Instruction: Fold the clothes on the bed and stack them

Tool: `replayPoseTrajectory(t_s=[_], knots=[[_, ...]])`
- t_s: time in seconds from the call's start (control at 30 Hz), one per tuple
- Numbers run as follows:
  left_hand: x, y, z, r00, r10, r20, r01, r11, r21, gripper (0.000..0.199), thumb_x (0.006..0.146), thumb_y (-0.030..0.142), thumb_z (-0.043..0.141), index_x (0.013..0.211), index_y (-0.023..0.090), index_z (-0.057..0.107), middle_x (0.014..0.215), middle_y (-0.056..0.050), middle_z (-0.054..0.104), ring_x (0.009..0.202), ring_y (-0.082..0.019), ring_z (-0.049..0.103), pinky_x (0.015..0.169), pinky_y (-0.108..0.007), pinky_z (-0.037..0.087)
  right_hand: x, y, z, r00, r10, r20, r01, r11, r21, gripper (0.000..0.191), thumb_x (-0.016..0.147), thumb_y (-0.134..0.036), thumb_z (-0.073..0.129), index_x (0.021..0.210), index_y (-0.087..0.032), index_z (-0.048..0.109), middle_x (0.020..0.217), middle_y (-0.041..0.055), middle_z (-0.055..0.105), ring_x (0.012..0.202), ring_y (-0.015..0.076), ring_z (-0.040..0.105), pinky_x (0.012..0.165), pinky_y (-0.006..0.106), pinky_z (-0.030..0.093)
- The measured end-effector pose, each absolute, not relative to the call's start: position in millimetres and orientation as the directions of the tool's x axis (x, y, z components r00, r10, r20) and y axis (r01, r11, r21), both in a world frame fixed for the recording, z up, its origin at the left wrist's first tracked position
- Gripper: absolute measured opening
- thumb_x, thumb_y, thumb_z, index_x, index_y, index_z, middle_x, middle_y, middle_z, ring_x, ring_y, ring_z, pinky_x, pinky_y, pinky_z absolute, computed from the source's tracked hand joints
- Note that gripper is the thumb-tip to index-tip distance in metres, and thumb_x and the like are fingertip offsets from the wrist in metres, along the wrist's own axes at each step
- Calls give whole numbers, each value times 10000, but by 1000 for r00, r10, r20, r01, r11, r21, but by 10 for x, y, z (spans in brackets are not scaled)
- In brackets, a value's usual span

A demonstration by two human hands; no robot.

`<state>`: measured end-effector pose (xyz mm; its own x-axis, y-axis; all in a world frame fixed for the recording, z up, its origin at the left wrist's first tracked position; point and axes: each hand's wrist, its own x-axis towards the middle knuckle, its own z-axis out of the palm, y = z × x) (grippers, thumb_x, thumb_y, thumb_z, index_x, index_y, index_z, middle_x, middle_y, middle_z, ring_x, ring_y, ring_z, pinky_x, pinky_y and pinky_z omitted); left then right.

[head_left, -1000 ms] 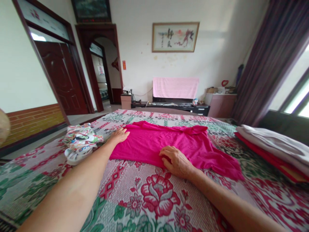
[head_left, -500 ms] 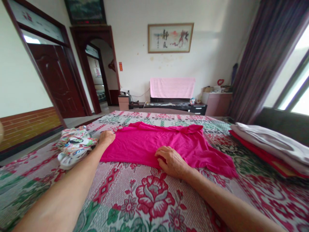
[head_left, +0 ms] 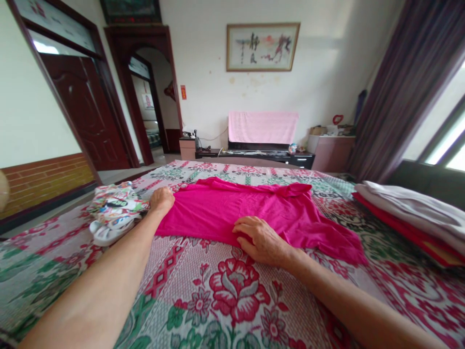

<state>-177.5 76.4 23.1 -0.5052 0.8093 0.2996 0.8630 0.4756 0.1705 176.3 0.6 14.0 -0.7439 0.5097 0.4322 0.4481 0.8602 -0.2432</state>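
Note:
A bright pink shirt (head_left: 214,211) lies spread out sideways, folded lengthwise and lightly wrinkled, on a floral bedcover (head_left: 192,271). My left hand (head_left: 162,199) is closed on the shirt's left end, its fingertips partly hidden. Along the near edge, my right hand (head_left: 259,240) rests on the cloth with the fingers loosely bent and the thumb apart from them. To the right, a loose part of the shirt hangs toward me, perhaps a sleeve. Close to my left hand sits a bundle of printed white clothing (head_left: 116,206).
A stack of folded white and red clothes (head_left: 410,213) lies at the right, beside a dark backrest (head_left: 425,179). Past the far edge stand a low black cabinet (head_left: 254,159) and a screen draped with a pink cloth (head_left: 263,127). Doorways open at the left.
My view has tilted slightly, so most things sit a little higher in the picture. Both hands keep nearly the same places on the pink shirt.

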Motion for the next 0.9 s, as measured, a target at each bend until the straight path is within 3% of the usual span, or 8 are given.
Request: replayPoseTrajectory(t_s=[0.23, 0.4, 0.57, 0.7, 0.8, 0.9], knots=[[-1767, 737, 237, -531, 807, 259, 847, 492, 203, 396, 803, 227, 444, 1094, 77, 667, 1104, -223, 660, 1039, -334, 607, 839, -409, 478, 1769, -20, 206, -794, 463, 395, 405, 886, -224, 200, 832, -128, 511, 936, -178, 674, 989, 63, 675, 934, 164, 599, 872, 300, 458], [-1626, 719, 315, -454, 867, 204, 891, 443, 99, 414, 768, 242, 514, 1130, 86, 641, 1163, -217, 632, 1106, -364, 571, 892, -438, 468, 1756, -41, 217, -789, 475, 389, 436, 880, -190, 194, 829, -132, 512, 915, -191, 676, 956, 48, 677, 939, 159, 597, 861, 275, 456], [-1148, 717, 307, -116, 954, 276, 991, 131, -35, 438, 837, 330, 428, 1171, 115, 613, 1223, -157, 611, 1164, -283, 554, 987, -362, 431, 1739, -53, 196, -777, 503, 378, 492, 860, -132, 195, 836, -159, 511, 938, -182, 675, 971, 50, 676, 935, 163, 594, 840, 275, 454], [-631, 584, 174, 125, 949, 290, 992, -125, -19, 490, 872, 371, 379, 1231, 111, 588, 1242, -128, 618, 1192, -228, 545, 1035, -306, 386, 1788, -48, 215, -782, 520, 343, 517, 849, -109, 198, 840, -177, 504, 939, -180, 675, 958, 48, 681, 941, 162, 593, 810, 252, 442], [-376, 453, 38, 230, 931, 283, 969, -245, 18, 470, 878, 383, 388, 1204, 131, 616, 1205, -117, 646, 1174, -221, 561, 1033, -306, 389, 1882, -72, 244, -762, 571, 305, 574, 814, -90, 201, 830, -172, 502, 929, -177, 677, 940, 52, 684, 928, 160, 594, 797, 246, 425], [-257, 354, -78, 222, 933, 284, 970, -241, 36, 443, 877, 391, 420, 1186, 152, 629, 1237, -117, 632, 1216, -230, 531, 1057, -332, 369, 2037, -146, 292, -688, 671, 274, 688, 724, -46, 214, 854, -216, 482, 922, -174, 681, 962, 72, 683, 922, 174, 595, 803, 270, 406]])
